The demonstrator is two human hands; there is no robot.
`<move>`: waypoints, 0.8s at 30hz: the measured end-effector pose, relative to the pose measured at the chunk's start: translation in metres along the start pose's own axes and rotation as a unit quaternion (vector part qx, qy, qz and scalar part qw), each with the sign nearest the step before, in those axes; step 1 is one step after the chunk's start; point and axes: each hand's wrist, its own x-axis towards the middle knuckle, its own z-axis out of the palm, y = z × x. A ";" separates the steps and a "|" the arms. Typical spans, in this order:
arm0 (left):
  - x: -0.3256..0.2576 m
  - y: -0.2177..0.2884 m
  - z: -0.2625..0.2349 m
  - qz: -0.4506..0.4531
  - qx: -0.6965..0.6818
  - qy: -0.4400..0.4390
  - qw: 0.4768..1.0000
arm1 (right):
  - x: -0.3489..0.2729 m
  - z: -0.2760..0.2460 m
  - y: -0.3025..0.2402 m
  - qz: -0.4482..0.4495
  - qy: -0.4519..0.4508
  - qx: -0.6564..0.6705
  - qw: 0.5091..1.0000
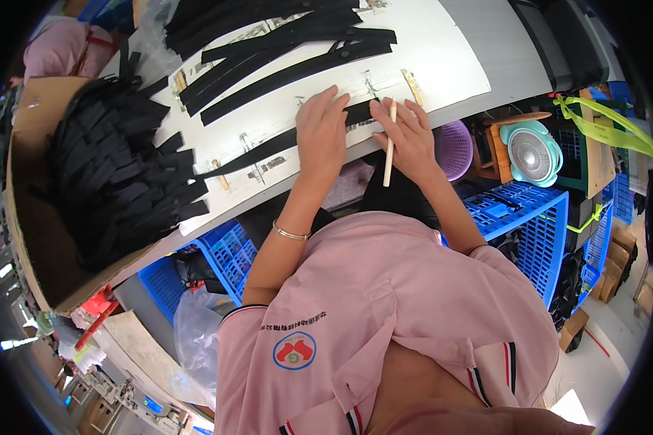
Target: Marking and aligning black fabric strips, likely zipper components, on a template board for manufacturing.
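Black strap (268, 151) runs left to right under the flat, unclenched left hand (322, 134) toward the right hand (410, 141), which grasps a pencil (389, 161).

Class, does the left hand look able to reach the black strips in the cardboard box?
Likely, yes: the black strips jut from the open cardboard box, and nothing tall separates them from the left hand.

White board (442, 51) — black straps (290, 80), apparently fabric

The left hand (323, 134) lies over a black strip (268, 151) on a white sheet (442, 47). The right hand (411, 139) holds a pale pencil (389, 158).
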 end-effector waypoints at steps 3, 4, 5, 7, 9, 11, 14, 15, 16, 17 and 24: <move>-0.019 -0.010 -0.022 -0.003 0.070 -0.004 0.998 | -0.005 -0.007 0.018 -0.004 -0.035 -0.052 0.998; -0.026 -0.013 -0.029 -0.014 0.079 -0.013 0.997 | -0.006 -0.010 0.025 -0.004 -0.033 -0.061 0.998; -0.032 -0.015 -0.035 -0.017 0.083 -0.010 0.996 | -0.007 -0.013 0.032 0.002 -0.045 -0.071 0.996; -0.045 -0.019 -0.048 -0.035 0.122 -0.031 0.991 | -0.007 -0.017 0.044 0.006 -0.026 -0.074 0.997; -0.058 -0.021 -0.058 -0.055 0.138 -0.030 0.988 | -0.008 -0.021 0.051 0.008 -0.039 -0.087 0.995; -0.069 -0.024 -0.068 -0.076 0.152 -0.027 0.985 | -0.009 -0.018 0.051 0.023 -0.023 -0.053 0.998; -0.084 -0.033 -0.086 -0.110 0.172 -0.009 0.979 | -0.011 -0.013 0.048 0.055 0.002 -0.036 0.998; -0.089 -0.036 -0.092 -0.126 0.199 0.003 0.972 | -0.011 -0.013 0.047 0.045 0.010 -0.027 0.999; -0.094 -0.038 -0.098 -0.145 0.227 0.013 0.963 | -0.011 -0.012 0.046 0.053 0.013 -0.029 0.998; -0.098 -0.040 -0.102 -0.145 0.228 0.016 0.963 | -0.011 -0.012 0.045 0.069 0.009 -0.036 0.997; -0.108 -0.045 -0.107 -0.174 0.218 -0.005 0.960 | 0.018 -0.022 0.008 0.102 0.005 -0.052 0.993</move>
